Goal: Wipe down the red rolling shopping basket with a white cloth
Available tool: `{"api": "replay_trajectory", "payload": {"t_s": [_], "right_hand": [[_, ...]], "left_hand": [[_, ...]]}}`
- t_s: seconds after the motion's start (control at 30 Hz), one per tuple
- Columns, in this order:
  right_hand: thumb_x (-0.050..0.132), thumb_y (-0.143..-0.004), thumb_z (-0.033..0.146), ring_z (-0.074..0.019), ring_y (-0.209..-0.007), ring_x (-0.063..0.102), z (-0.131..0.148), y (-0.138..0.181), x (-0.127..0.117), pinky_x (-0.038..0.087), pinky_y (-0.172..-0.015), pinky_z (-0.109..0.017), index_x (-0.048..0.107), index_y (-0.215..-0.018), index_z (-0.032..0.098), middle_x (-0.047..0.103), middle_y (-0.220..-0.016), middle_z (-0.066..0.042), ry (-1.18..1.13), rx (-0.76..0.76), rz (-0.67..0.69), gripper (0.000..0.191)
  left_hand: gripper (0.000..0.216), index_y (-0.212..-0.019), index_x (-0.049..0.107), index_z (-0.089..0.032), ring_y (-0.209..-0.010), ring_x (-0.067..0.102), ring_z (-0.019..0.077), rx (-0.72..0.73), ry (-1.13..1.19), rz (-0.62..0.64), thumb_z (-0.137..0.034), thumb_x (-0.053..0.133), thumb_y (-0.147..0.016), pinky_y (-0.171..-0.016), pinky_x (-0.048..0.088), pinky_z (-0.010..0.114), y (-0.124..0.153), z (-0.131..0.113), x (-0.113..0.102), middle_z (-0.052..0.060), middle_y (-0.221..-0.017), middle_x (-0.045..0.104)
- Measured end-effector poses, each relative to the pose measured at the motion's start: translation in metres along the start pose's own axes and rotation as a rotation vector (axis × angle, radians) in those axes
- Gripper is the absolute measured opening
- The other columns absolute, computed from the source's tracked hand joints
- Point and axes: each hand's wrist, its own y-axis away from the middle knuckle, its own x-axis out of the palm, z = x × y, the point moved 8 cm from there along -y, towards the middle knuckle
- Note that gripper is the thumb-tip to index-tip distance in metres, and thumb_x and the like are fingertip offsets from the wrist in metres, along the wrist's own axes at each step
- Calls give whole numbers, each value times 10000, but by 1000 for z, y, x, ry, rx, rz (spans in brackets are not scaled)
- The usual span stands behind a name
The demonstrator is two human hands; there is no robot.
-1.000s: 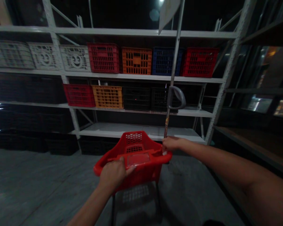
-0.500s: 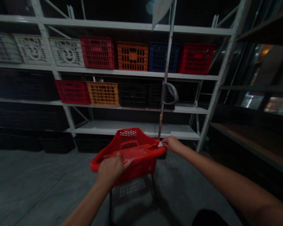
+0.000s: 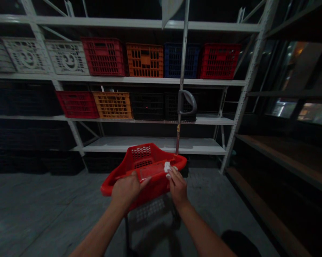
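A small red plastic shopping cart (image 3: 152, 191) stands in front of me, its basket narrowing away from me. My left hand (image 3: 127, 189) is wrapped over the left part of the cart's near handle rim, thumb pointing right. In my right hand (image 3: 177, 184) is a crumpled white cloth or tissue (image 3: 167, 167), pressed on the handle right of its middle. A clear panel (image 3: 152, 172) lies along the handle between the hands. From the cart's right side rises a metal pole (image 3: 182, 67) with a grey loop grip (image 3: 188, 102) and a pale flag (image 3: 170, 11).
Behind the cart stands a white metal rack (image 3: 147, 80). It bears white, red, blue and black crates, an orange crate (image 3: 145, 60) and a yellow crate (image 3: 113, 105). Darker shelves (image 3: 281, 162) run along the right. A dark round shape (image 3: 240, 242) shows at the bottom edge.
My right hand has moved left along the handle with the white cloth, from the right corner toward the middle. My left hand keeps its hold. The view has shifted slightly.
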Motion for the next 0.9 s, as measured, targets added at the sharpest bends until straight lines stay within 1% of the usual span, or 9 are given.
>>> {"api": "replay_trajectory", "payload": {"t_s": [0.1, 0.23, 0.37, 0.43, 0.5, 0.6, 0.7, 0.8, 0.9], "right_hand": [[430, -822, 188, -192, -1041, 542, -34, 0, -21, 417, -912, -358, 645, -988, 164, 616, -1078, -100, 2, 98, -167, 272], [460, -780, 278, -212, -1010, 556, -95, -16, -39, 426, -875, -339, 653, -968, 121, 614, -1074, -125, -99, 386, -337, 311], [522, -683, 344, -216, -780, 612, -147, -32, -28, 469, -687, -309, 665, -883, 80, 678, -861, -121, -296, 693, -316, 361], [518, -677, 363, -193, -706, 598, -150, -28, -23, 457, -637, -286, 657, -847, 81, 676, -792, -102, -329, 729, -319, 358], [501, -700, 376, -167, -667, 578, -139, -14, -25, 442, -612, -261, 636, -849, 93, 659, -756, -80, -319, 718, -367, 347], [508, -720, 385, -150, -675, 566, -116, 14, -29, 433, -606, -240, 603, -883, 118, 633, -786, -66, -315, 711, -419, 327], [540, -697, 363, -151, -713, 567, -108, 20, -36, 433, -625, -238, 589, -863, 132, 623, -820, -61, -340, 701, -426, 289], [567, -644, 335, -147, -649, 558, -122, -1, -39, 426, -591, -237, 596, -814, 132, 629, -742, -38, -403, 714, -332, 266], [591, -597, 310, -147, -600, 554, -137, -32, -30, 412, -549, -234, 626, -775, 128, 642, -694, -29, -490, 744, -106, 257]], "left_hand": [[683, -865, 529, -95, -650, 616, 294, -11, -3, 6, -641, 131, -769, -550, 432, 354, 0, 2, 0, 138, -633, 610], [672, -861, 538, -91, -658, 618, 288, -6, -1, 13, -630, 145, -775, -570, 436, 361, 0, -1, -1, 152, -645, 616], [668, -853, 540, -96, -657, 618, 287, -10, -4, 21, -629, 145, -775, -579, 436, 364, 1, -3, -2, 151, -650, 617], [670, -840, 540, -98, -657, 616, 290, -17, -6, 18, -639, 152, -768, -580, 434, 361, 1, -2, -3, 147, -645, 614], [674, -844, 543, -96, -660, 614, 297, -23, -5, 20, -651, 169, -758, -582, 433, 364, 2, -1, -3, 148, -643, 615], [682, -865, 547, -93, -674, 612, 297, -12, 11, 28, -653, 173, -756, -595, 433, 369, 3, 0, -4, 154, -664, 622], [694, -883, 549, -96, -681, 611, 292, -18, 22, 49, -661, 169, -750, -605, 432, 372, 4, 3, -4, 151, -673, 626], [703, -889, 551, -105, -689, 609, 293, -11, 17, 59, -671, 161, -742, -615, 430, 379, 5, 7, -3, 147, -677, 630], [710, -922, 541, -111, -707, 609, 291, 4, 11, 56, -678, 158, -737, -620, 428, 376, 5, 13, 0, 149, -722, 639]]}}
